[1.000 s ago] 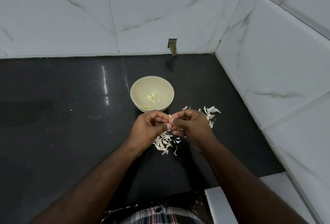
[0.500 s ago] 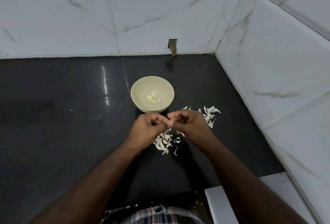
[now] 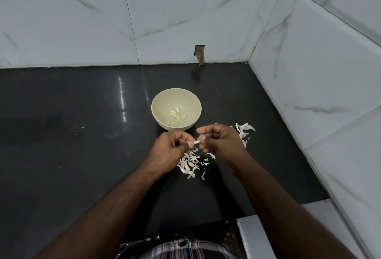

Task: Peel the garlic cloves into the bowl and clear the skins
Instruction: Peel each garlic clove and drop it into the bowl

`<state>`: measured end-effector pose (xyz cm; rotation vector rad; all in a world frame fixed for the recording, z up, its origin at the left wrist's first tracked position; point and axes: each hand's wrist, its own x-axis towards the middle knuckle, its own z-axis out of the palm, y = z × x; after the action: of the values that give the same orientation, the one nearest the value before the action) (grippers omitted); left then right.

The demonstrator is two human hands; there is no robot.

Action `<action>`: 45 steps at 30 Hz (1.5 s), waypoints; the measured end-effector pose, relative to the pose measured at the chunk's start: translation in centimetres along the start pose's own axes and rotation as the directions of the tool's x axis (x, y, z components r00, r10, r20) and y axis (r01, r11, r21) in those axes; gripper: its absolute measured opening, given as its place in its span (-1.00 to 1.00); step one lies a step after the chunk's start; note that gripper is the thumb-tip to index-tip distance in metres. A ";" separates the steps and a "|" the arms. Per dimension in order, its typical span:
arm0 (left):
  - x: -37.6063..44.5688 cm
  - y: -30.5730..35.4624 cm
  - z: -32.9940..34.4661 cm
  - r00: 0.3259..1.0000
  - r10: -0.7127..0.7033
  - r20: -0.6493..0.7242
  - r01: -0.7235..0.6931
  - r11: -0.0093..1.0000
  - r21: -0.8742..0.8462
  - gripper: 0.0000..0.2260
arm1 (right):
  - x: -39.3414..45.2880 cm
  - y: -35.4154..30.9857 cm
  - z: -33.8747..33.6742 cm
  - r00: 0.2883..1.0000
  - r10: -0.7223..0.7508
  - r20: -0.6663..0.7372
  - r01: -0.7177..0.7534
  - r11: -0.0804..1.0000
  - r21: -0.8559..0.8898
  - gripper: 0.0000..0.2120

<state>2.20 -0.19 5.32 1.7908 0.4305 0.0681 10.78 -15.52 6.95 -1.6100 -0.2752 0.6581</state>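
Observation:
A small pale garlic clove [image 3: 196,142] is pinched between thumb and fingers of my left hand [image 3: 172,147], just in front of the bowl. My right hand [image 3: 221,144] sits close beside it with curled fingertips touching the clove's right end. The cream bowl [image 3: 162,102] stands on the black counter behind my hands and holds several peeled cloves [image 3: 175,114]. A heap of papery skins [image 3: 189,162] lies under and in front of my hands. A second patch of skins [image 3: 244,130] lies to the right, partly hidden by my right hand.
The black counter [image 3: 72,135] meets white marble-look tiled walls at the back and right. A small notch in the tile [image 3: 200,53] sits behind the bowl. A white ledge [image 3: 253,236] borders the counter's near right corner.
My hands have drawn slightly apart, the right one shifting right, so the clove now shows between them. A little more skin lies on the heap below.

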 end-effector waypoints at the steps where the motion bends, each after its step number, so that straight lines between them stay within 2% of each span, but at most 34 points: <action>1: 0.0 0.0 0.0 1.000 -0.004 -0.006 0.004 1.000 -0.003 -0.92 | 0.1 0.0 0.0 1.000 0.015 0.001 -0.015 0.999 0.038 -0.83; 3: 0.1 0.0 -0.1 1.000 -0.007 -0.015 0.007 1.000 0.001 -0.90 | 0.1 -0.1 -0.1 1.000 0.004 0.005 -0.005 0.999 0.041 -0.85; 7: 0.0 -0.1 -0.3 1.000 -0.006 -0.020 0.006 1.000 0.003 -0.89 | 0.1 0.0 -0.2 0.998 -0.043 0.034 0.046 0.996 -0.078 -0.88; 9: 0.2 -0.3 -0.5 0.999 0.001 -0.032 -0.001 1.000 0.001 -0.88 | 0.1 0.0 -0.2 0.999 -0.032 0.033 0.033 0.998 -0.052 -0.87; 12: 0.6 -0.2 -1.1 0.990 0.024 -0.141 -0.025 1.000 -0.003 -0.89 | 0.3 -0.3 -0.3 1.000 -0.002 -0.015 0.002 1.000 -0.010 -0.81; 14: 1.1 0.2 -1.9 0.961 0.047 -0.271 -0.044 0.999 0.016 -0.92 | 0.6 -0.2 -0.5 0.999 -0.015 -0.039 0.010 0.992 -0.128 -0.83; 16: 1.6 0.9 -2.7 0.922 0.071 -0.380 -0.049 0.997 0.067 -0.91 | 0.8 0.6 -0.7 0.998 -0.046 -0.043 0.030 0.943 -0.331 -0.88; 19: 2.5 1.7 -3.7 0.897 0.103 -0.431 -0.032 0.985 0.169 -0.88 | 0.8 1.8 -0.6 0.998 -0.055 -0.020 0.033 0.816 -0.577 -0.88; 23: 3.4 2.1 -4.2 0.905 0.125 -0.407 0.000 0.956 0.294 -0.91 | 0.2 2.6 0.0 0.998 -0.028 0.057 0.060 0.701 -0.711 -0.89; 25: 3.4 2.3 -4.2 0.912 0.121 -0.391 0.011 0.948 0.319 -0.84 | -0.1 2.8 0.3 0.995 -0.038 0.097 0.099 0.638 -0.764 -0.87; 30: 2.0 2.3 -3.4 0.940 0.127 -0.315 -0.038 0.961 0.275 -0.88 | 0.7 3.1 1.0 0.992 -0.087 0.089 0.122 0.513 -0.850 -0.82; 34: 0.7 1.1 -2.3 0.977 0.078 -0.201 -0.023 0.965 0.261 -0.75 | 1.4 3.1 2.0 0.981 -0.091 0.171 0.193 0.412 -0.890 -0.70; 37: 0.0 0.0 -1.9 0.985 0.033 -0.171 0.018 0.957 0.291 -0.74 | 1.6 3.2 2.5 0.972 -0.058 0.229 0.234 0.345 -0.909 -0.63; 39: -0.3 -0.5 -1.8 0.990 -0.014 -0.138 0.054 0.954 0.293 -0.77 | 1.8 3.2 2.5 0.977 -0.044 0.211 0.212 0.360 -0.909 -0.68; 44: -0.4 -1.3 -1.9 0.994 -0.061 -0.087 0.086 0.944 0.318 -0.92 | 1.6 2.5 1.9 0.995 -0.045 0.091 0.101 0.518 -0.849 -0.99; 45: -0.4 -1.3 -2.0 0.996 -0.057 -0.072 0.077 0.946 0.315 -0.94 | 1.5 2.1 1.5 0.997 -0.043 0.057 0.071 0.553 -0.830 -0.94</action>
<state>0.97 1.77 4.64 2.0933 0.5721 0.0070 10.68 -13.81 4.47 -2.5042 -0.7528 0.5130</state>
